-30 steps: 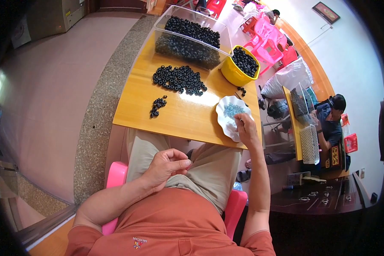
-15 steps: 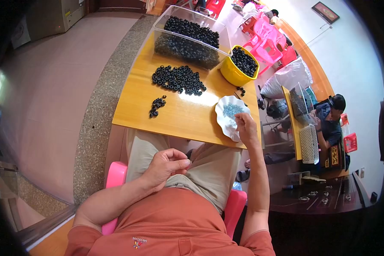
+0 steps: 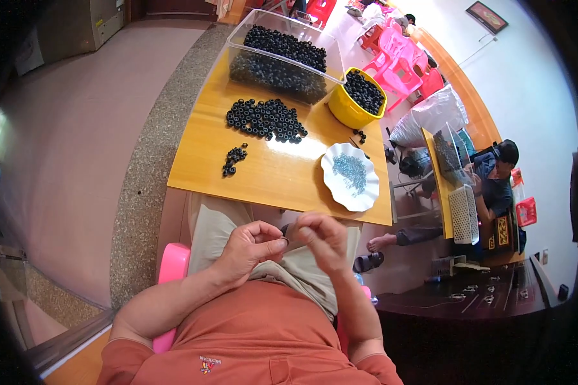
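Spanning the upper view: wooden table (image 3: pixel 282 173) carrying clear bin (image 3: pixel 282 54) of black rings, yellow bowl (image 3: pixel 358 102), loose ring pile (image 3: pixel 265 119), white scalloped plate (image 3: pixel 350 176). Over the lap: left hand (image 3: pixel 250 247) and right hand (image 3: pixel 320 237), fingers pinched together on one small dark ring (image 3: pixel 284 231).

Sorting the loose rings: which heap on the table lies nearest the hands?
The small heap near the table's front left edge; the big heap lies farther back by the clear bin.
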`<state>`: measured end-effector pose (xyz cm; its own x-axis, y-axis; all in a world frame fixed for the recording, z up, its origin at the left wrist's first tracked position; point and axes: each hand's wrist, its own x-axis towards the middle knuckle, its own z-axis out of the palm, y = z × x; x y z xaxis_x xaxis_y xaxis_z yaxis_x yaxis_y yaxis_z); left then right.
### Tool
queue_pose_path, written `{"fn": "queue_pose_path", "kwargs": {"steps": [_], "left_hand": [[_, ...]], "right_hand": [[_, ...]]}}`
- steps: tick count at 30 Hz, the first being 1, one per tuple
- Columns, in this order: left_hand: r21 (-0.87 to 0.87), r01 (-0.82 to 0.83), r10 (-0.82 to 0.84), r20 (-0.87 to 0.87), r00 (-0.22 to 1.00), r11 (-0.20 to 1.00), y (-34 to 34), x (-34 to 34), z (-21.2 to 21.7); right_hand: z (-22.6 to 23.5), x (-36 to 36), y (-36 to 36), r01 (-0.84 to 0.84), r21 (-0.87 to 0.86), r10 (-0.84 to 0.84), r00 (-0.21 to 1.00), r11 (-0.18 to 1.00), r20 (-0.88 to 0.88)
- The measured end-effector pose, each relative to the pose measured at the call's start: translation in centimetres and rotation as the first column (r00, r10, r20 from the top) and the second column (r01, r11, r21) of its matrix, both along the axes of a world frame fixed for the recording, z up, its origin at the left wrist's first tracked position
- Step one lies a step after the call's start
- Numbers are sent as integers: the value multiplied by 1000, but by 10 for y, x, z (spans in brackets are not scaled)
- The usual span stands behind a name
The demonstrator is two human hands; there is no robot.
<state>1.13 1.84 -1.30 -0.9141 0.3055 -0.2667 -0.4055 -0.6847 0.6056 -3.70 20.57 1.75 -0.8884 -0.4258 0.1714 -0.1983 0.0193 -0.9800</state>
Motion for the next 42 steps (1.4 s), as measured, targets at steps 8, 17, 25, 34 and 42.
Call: {"fn": "queue_pose_path", "kwargs": {"steps": [8, 17, 25, 34, 42], "left_hand": [[14, -33, 34, -81, 996, 999, -2, 1, 5], [-17, 4, -6, -110, 994, 1000, -3, 0, 6], [-71, 30, -38, -118, 992, 997, -2, 1, 1], [-58, 30, -38, -138, 990, 998, -3, 0, 0], [-68, 74, -82, -120, 989, 995, -4, 1, 2]], "right_hand": [[-6, 13, -13, -6, -87, 8, 1000, 996, 27], [-6, 16, -14, 23, -84, -15, 996, 996, 90], [-6, 12, -8, -44, 48, 43, 999, 998, 8], [-4, 11, -4, -139, -9, 139, 988, 990, 67], [-9, 8, 3, -208, -84, 214, 974, 974, 75]]}}
